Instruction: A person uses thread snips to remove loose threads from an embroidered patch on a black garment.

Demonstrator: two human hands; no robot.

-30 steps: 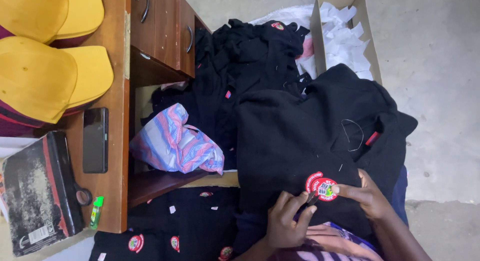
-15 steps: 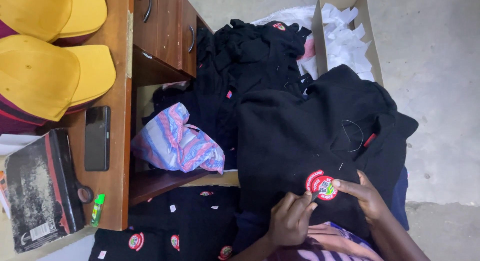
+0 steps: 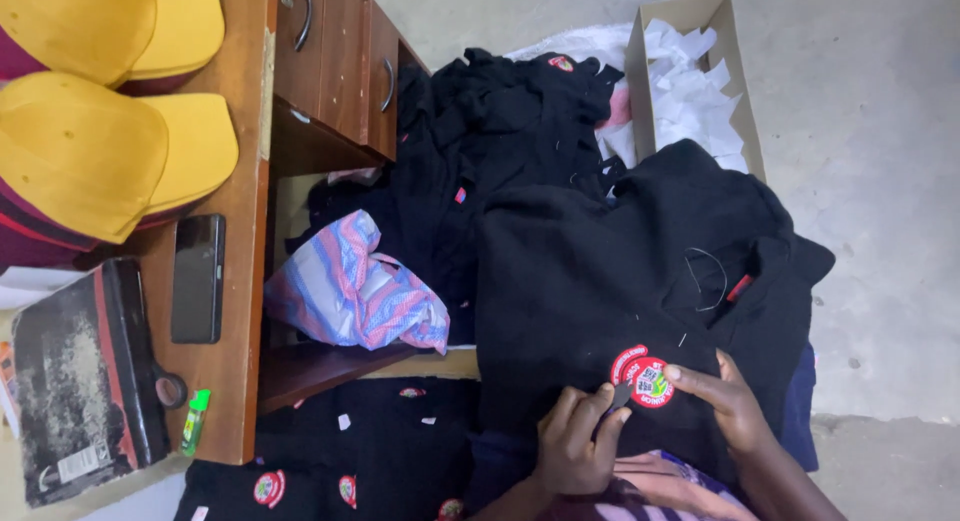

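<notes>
Two bare hands work on a black garment in the lap. At five o'clock in view, the right hand rests open fingertips on a round red patch. Just at eight o'clock from the patch, the left hand pinches a small dark tool, touching its edge.

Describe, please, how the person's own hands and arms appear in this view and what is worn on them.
Both the left hand and the right hand are bare: no gloves, and no rings or watch that can be made out. The forearms show no sleeves as far as the frame's lower edge. Between them lies striped cloth in pink and purple; whether it is clothing cannot be told.
</notes>
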